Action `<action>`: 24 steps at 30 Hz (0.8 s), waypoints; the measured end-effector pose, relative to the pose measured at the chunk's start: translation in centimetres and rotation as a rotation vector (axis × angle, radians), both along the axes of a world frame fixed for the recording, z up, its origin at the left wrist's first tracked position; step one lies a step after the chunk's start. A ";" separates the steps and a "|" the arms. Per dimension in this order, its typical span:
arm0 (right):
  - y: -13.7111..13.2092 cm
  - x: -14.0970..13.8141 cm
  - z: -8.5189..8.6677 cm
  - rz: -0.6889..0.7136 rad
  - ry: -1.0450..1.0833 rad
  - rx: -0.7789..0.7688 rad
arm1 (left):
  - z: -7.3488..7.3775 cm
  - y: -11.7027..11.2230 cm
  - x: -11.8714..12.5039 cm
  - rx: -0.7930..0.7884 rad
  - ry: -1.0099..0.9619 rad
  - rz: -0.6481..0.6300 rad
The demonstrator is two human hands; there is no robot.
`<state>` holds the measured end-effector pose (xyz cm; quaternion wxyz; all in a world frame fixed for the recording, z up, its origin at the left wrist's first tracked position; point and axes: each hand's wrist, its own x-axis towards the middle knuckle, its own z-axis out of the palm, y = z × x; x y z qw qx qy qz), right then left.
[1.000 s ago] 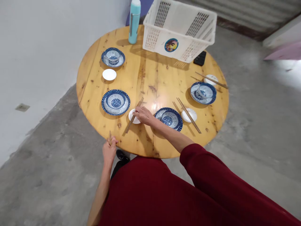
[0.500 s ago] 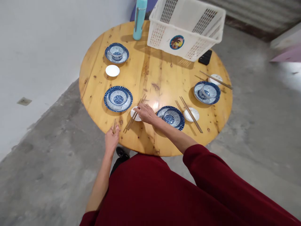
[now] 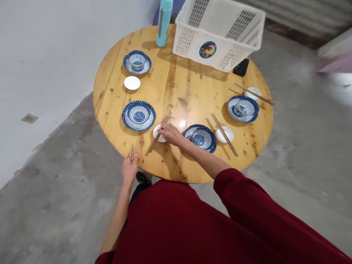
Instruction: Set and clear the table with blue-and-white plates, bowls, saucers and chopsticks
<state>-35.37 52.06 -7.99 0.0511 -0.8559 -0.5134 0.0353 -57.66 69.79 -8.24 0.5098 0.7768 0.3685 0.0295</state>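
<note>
My left hand (image 3: 130, 167) is closed around chopsticks (image 3: 132, 153) by the table's near left edge, their tips pointing up and away. Over a small white dish (image 3: 157, 131) my right hand (image 3: 171, 133) pinches a pair of chopsticks (image 3: 154, 142) that lies slanted across the dish. To the left is a blue-patterned plate (image 3: 125, 123) with a bowl (image 3: 139, 112) on it. Just right of my right hand, partly behind my forearm, another blue plate (image 3: 211, 140) bears a bowl (image 3: 198, 138). Chopsticks (image 3: 228, 139) rest across the white dish (image 3: 228, 133) beside it.
On the round wooden table (image 3: 181, 84), a blue plate with a bowl (image 3: 136, 61) and a white dish (image 3: 132, 83) stand at the far left. Another plate (image 3: 236, 116) is at right. A white basket (image 3: 217, 47), a turquoise flask (image 3: 164, 25) and a black phone (image 3: 241, 67) are at the back.
My left hand has drawn slightly down toward me with its chopsticks. My right hand stays at the small white dish, with little visible movement.
</note>
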 end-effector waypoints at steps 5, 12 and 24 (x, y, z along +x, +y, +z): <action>0.6 -1.9 2.6 -0.010 0.041 0.055 | 0.8 0.2 -0.5 -0.015 -0.018 0.028; 3.6 -8.1 4.9 0.084 0.171 0.124 | 2.5 0.5 -0.4 -0.033 -0.081 0.027; 1.9 -4.3 5.5 -0.853 0.300 -0.075 | 1.6 2.9 -6.0 -0.167 -0.042 0.258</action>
